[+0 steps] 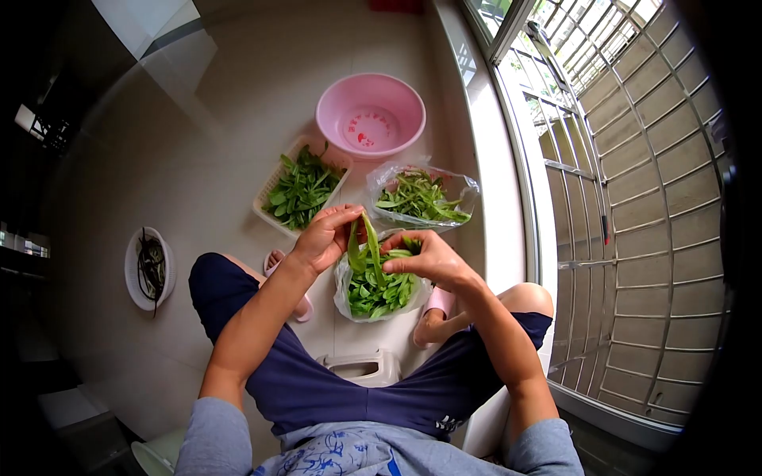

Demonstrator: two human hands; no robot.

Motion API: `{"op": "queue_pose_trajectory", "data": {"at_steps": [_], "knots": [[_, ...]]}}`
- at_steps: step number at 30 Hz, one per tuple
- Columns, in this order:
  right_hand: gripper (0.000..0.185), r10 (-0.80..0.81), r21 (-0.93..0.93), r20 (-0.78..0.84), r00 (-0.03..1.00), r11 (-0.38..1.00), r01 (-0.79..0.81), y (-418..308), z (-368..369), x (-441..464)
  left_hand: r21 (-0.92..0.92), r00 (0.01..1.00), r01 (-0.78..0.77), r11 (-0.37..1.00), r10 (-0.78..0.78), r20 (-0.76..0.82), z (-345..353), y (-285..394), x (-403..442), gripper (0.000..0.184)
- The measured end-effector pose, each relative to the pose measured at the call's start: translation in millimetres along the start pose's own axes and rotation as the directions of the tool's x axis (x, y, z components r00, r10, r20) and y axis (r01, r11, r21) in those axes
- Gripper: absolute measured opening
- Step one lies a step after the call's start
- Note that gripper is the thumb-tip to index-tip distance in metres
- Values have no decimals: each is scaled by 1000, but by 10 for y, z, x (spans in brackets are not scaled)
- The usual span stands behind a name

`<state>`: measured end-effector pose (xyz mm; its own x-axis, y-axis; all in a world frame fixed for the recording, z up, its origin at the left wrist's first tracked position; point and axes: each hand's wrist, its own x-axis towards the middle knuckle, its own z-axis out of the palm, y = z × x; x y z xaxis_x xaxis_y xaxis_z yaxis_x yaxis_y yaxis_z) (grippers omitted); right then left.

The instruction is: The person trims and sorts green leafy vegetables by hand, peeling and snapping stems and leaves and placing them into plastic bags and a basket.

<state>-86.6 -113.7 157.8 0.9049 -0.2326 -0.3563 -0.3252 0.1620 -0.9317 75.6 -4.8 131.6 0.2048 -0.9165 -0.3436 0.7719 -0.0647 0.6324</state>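
Observation:
My left hand (pixel 324 239) is closed in a pinch on the upper end of a long leafy green (pixel 367 247), which hangs down between my two hands. Beside it, my right hand (pixel 431 258) curls its fingers around some green leaves, thumb close to the hanging leaf. Right below both hands, an open clear plastic bag (pixel 341 297) full of leafy greens (pixel 381 295) stands on the floor between my feet. Part of the bag's far side is hidden by my hands.
Beyond the hands are a cream basket (pixel 263 190) of greens, another plastic bag (pixel 464 190) with greens, and a pink basin (pixel 411 119). A white bowl (pixel 135 289) with dark stringy scraps sits at left. A beige stool (pixel 387 366) is under me; a barred window (pixel 627 238) lines the right.

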Motion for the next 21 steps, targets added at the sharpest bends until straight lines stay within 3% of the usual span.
{"op": "queue_pose_trajectory", "data": {"at_steps": [2, 5, 7, 11, 13, 14, 17, 21], "knots": [[33, 45, -29, -31, 998, 999, -46, -30, 63, -35, -31, 999, -34, 999, 34, -12, 11, 2, 9, 11], [30, -12, -51, -92, 996, 999, 7, -12, 106, -36, -37, 999, -46, 998, 46, -1, 36, 14, 3, 11], [22, 112, 69, -140, 984, 992, -103, -81, 105, -57, -33, 998, -57, 998, 57, -8, 46, 20, -4, 11], [13, 66, 96, -184, 981, 994, -49, -16, 55, -52, -35, 996, -89, 995, 90, 26, 53, 37, -7, 10], [6, 94, 328, -246, 965, 945, -9, 29, 36, -35, -1, 993, -120, 993, 119, -11, 93, 35, -21, 10], [6, 93, 327, -249, 964, 945, -7, 45, 10, -26, 33, 988, -148, 988, 149, -48, 115, 30, -26, 10], [5, 134, 618, -312, 941, 780, 94, 107, -89, 19, 53, 982, -174, 983, 177, -64, 165, -3, -30, 10], [3, 91, 493, -421, 902, 858, 143, 97, -184, 34, 16, 977, -201, 980, 201, -77, 116, -12, 3, 10]]}}
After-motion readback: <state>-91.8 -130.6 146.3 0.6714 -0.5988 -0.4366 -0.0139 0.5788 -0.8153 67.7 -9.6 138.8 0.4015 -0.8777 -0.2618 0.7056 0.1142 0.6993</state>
